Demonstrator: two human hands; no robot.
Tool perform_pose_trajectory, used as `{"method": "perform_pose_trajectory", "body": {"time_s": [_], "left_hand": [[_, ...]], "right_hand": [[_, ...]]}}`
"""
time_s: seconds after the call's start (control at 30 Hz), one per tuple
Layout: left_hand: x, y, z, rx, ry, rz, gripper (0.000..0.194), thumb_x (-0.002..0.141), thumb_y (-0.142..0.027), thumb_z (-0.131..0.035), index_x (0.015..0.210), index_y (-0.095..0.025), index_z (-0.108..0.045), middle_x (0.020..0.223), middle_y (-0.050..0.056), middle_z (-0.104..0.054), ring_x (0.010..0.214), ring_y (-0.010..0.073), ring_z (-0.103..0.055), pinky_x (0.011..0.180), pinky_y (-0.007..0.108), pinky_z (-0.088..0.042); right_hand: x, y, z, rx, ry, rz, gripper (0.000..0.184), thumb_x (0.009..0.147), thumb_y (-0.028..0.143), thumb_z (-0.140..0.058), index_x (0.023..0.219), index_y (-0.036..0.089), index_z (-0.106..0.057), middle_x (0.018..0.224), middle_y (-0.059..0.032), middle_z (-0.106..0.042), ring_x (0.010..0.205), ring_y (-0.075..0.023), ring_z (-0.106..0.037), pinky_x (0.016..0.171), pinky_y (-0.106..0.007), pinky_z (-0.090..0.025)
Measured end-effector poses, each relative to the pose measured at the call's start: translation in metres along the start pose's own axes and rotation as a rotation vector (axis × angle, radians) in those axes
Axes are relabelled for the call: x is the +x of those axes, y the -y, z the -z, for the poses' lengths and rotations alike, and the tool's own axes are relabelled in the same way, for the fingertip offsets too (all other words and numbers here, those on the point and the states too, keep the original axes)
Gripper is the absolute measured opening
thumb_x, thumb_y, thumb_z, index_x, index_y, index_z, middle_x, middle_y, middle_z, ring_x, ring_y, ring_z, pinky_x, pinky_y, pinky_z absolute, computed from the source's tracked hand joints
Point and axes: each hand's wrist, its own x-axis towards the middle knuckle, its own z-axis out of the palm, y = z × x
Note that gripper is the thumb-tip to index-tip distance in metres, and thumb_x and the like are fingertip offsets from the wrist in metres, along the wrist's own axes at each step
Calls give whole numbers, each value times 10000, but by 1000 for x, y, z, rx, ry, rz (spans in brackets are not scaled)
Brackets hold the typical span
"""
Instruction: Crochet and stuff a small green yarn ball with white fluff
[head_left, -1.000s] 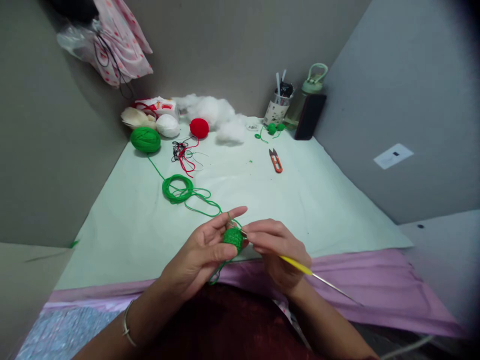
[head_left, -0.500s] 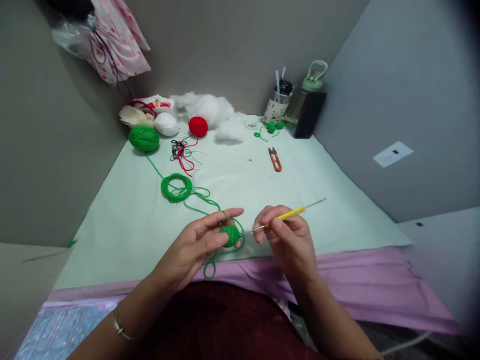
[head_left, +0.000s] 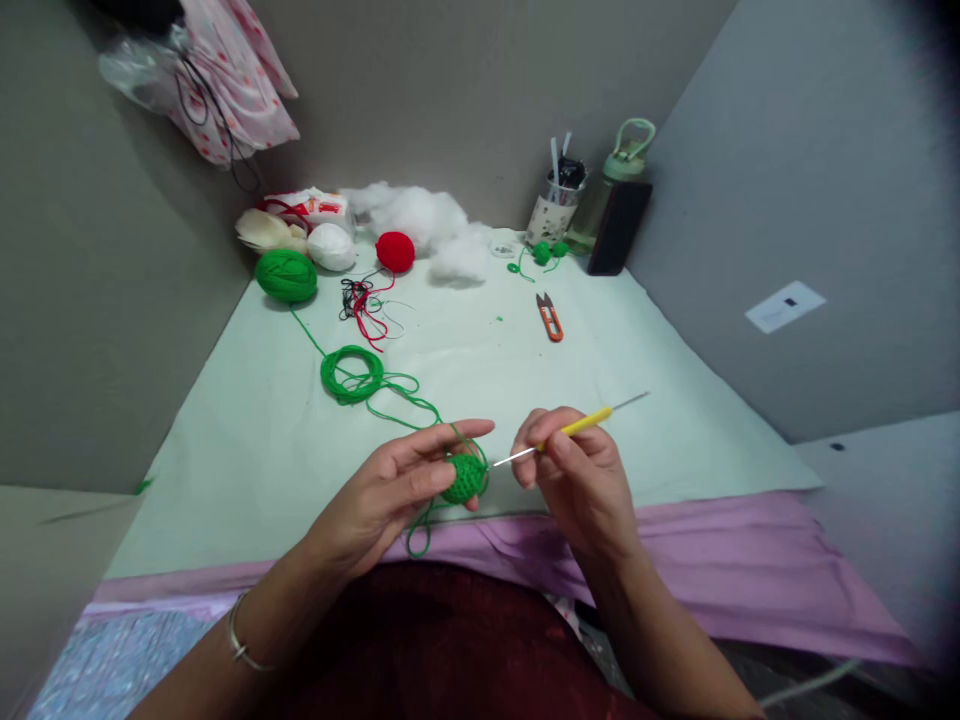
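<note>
Between the thumb and fingers of my left hand [head_left: 405, 485] is a small round green crochet piece [head_left: 466, 478]. A strand of green yarn [head_left: 405, 408] runs from it over my left fingers, back to a loose coil [head_left: 351, 375] on the table. My right hand [head_left: 581, 470] pinches the yellow handle of a crochet hook [head_left: 586, 422]. The hook's metal tip points left, at the right edge of the green piece; whether it touches a stitch I cannot tell. A loop of green yarn hangs below my left hand.
A green yarn ball [head_left: 286, 276], a red yarn ball [head_left: 395, 252] and white stuffing [head_left: 420, 222] lie at the back. Orange thread snips [head_left: 550, 318] rest right of centre. A pen cup [head_left: 555, 212], bottle [head_left: 624, 165] and phone [head_left: 619, 228] stand back right.
The green piece has turned a little in my left fingers, showing more of its stitches. The hook tip has shifted slightly to the right.
</note>
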Motion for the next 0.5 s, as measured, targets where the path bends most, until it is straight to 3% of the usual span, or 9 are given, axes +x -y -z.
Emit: {"method": "perform_pose_trajectory", "body": {"time_s": [0.1, 0.23, 0.33, 0.5], "left_hand": [[-2, 0, 0, 181, -39, -15, 531, 816, -262, -796, 1329, -318, -671, 1054, 25, -638, 1018, 183, -636, 971, 323, -457], [1, 3, -3, 321, -119, -40, 675, 720, -264, -878, 1349, -351, -650, 1061, 22, -608, 1064, 198, -598, 1041, 369, -418], [2, 4, -6, 344, -167, -57, 691, 693, -271, -895, 1336, -361, -659, 1129, 27, -562, 1079, 188, -572, 1082, 379, -401], [1, 3, -5, 358, -189, -81, 679, 718, -262, -875, 1348, -371, -648, 1062, 13, -512, 1051, 177, -563, 1086, 386, -406]], "right_hand": [[-6, -5, -3, -8, 60, 1, 117, 933, 347, -682, 923, 257, -755, 769, -5, -703, 587, -127, -632, 566, -271, -550], [-14, -8, -8, -282, 73, 188, 147, 946, 242, -664, 1007, 288, -790, 982, -56, -748, 845, -181, -696, 719, -327, -587], [-14, -8, -12, -402, 50, 248, 209, 949, 184, -647, 1044, 305, -790, 1044, -63, -763, 981, -214, -690, 783, -363, -582], [-6, -13, -11, -180, 54, 172, 160, 986, 267, -608, 1013, 298, -763, 994, -28, -774, 718, -133, -650, 657, -284, -539]]}}
